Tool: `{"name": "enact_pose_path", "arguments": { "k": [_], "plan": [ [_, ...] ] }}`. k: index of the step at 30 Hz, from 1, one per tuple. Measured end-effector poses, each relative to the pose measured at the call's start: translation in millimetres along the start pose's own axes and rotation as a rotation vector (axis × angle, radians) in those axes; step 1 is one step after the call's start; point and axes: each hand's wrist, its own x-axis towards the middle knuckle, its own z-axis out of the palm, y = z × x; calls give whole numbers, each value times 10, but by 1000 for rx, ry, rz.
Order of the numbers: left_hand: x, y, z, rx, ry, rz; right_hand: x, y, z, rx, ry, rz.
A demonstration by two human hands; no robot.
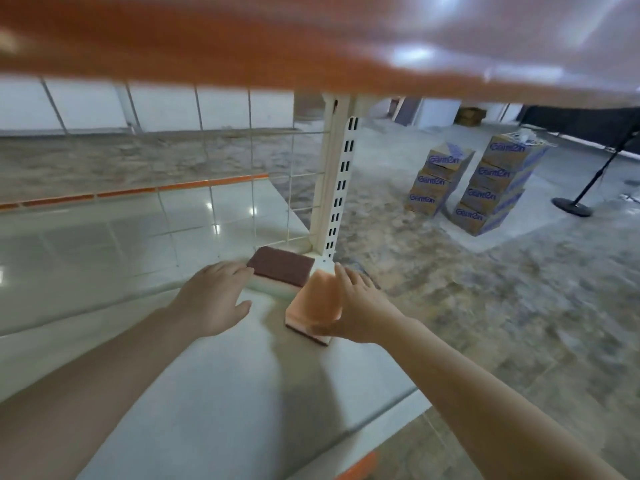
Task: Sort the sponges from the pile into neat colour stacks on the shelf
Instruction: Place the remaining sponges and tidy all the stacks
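Right hand (349,306): grips the orange sponge (313,304) by its side, tilted, low edge on the shelf (214,375) near the right end.
Left hand (211,296): fingers straight, fingertips touching the white sponge (282,271).
White sponge: lies flat, maroon scouring face up, at the corner post (337,188).
Progress: 2 sponges in view, neither stacked; judged early.
Pile: not in view, remainder unknown.
Beyond: cardboard boxes (471,185) on the floor.

sponge (281,270) on shelf (221,375) — boxes (474,183) right
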Motion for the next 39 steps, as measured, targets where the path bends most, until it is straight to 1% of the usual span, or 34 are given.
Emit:
{"name": "enact_pose_path", "arguments": {
  "k": [4, 8, 11, 15, 19, 27, 32, 36, 39],
  "plan": [
    [90, -18, 2, 20, -12, -24, 132, 58, 18, -31, -46, -33],
    [171, 0, -21, 36, 6, -14, 190, 108, 41, -8, -95, -23],
    [225, 33, -9, 49, -2, 3, 195, 159, 29, 6, -83, -23],
    [317, 110, 51, 65, -100, -4, 171, 261, 5, -3, -27, -31],
    [399, 213, 98, 6, -198, -10, 114, 369, -19, -5, -43, -13],
    [401, 376, 28, 1, -141, -40, -17, 447, -27, -19, -53, -34],
    [352, 425, -4, -15, -175, -57, -45, 440, -42, -28, -52, -45],
    [374, 463, -34, -34, -159, -58, -79, 428, -16, -29, -43, -46],
    [364, 507, -48, -5, -153, -62, -103, 437, 18, -31, -36, -46]
  ]
}}
